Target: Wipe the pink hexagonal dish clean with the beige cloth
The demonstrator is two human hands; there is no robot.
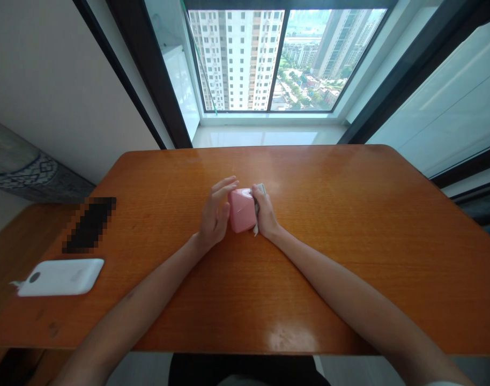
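Observation:
A small pink box-shaped object [242, 210] with rounded corners and a glossy top stands between my hands near the middle of the wooden table [333, 203]. My left hand [216, 212] is beside its left face, fingers stretched out and apart; whether they touch it I cannot tell. On the other side, my right hand [266, 213] is closed on a crumpled whitish-grey cloth-like piece [261, 188] and presses it against the pink object's right face. A loose end of that piece hangs below the thumb side. Most of the piece is hidden by my fingers.
At the table's left lies a white flat device [62, 277] with a dark round spot and a short pale cord. Behind it is a dark pixelated patch [90, 225]. A window [285, 64] with dark frames rises beyond the far table edge. Grey patterned fabric [36, 163] hangs at left.

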